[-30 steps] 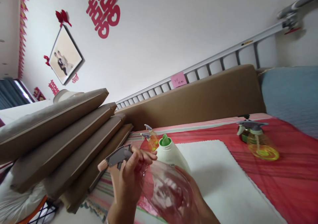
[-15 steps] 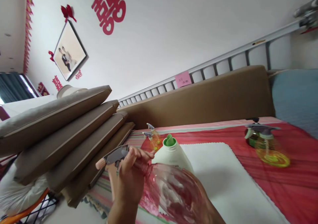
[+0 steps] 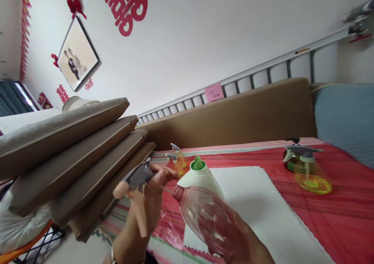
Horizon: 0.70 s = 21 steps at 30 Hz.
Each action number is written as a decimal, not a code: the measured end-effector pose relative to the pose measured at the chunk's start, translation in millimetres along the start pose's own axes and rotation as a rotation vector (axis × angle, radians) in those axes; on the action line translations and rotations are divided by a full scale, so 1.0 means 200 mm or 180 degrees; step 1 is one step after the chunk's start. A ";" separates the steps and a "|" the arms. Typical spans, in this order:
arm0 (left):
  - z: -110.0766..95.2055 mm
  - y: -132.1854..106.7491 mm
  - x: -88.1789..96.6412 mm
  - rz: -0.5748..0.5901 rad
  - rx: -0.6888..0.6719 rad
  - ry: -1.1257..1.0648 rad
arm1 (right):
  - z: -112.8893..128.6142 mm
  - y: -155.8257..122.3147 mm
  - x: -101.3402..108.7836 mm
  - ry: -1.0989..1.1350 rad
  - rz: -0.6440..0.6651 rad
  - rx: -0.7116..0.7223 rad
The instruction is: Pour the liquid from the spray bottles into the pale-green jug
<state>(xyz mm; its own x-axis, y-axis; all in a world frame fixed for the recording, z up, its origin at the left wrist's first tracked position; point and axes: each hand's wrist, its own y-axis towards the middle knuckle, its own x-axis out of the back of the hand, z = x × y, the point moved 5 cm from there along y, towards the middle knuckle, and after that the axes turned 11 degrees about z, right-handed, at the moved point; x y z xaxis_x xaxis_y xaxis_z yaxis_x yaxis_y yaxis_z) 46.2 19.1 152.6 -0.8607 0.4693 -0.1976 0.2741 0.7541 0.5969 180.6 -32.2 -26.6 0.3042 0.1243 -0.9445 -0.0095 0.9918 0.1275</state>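
In the head view, the left hand (image 3: 149, 205) is pinching the grey spray head (image 3: 137, 176) between thumb and fingers, holding it just clear of the pink bottle (image 3: 210, 217), with a thin tube seeming to run toward the open neck. The right hand (image 3: 251, 250) is cupping the bottle's base from below, only partly showing. The bottle is leaning neck-first over the bed (image 3: 344, 225) near its front left edge, above the white towel (image 3: 263, 201) and just beside the white jug (image 3: 200, 176). With the mouth uncovered and lying this low, any liquid inside may be running out onto the towel; whether there is any, I cannot tell. The tube may be dripping too. A swing of the neck risks toppling the jug, and a base-only hold is leaving the bottle free to roll.
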 end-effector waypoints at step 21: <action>0.93 -0.04 0.42 0.0515 0.1619 0.0628 | 0.67 -0.12 0.08 -0.0876 -0.0696 0.1213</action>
<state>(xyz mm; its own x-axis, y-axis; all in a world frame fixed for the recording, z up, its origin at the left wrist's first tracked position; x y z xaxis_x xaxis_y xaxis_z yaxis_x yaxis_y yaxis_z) 52.0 137.9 -13.5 -0.8411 0.5392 0.0433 0.5392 0.8290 0.1483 314.1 -58.2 -4.2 0.5000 -0.1479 -0.8533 0.4144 0.9061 0.0857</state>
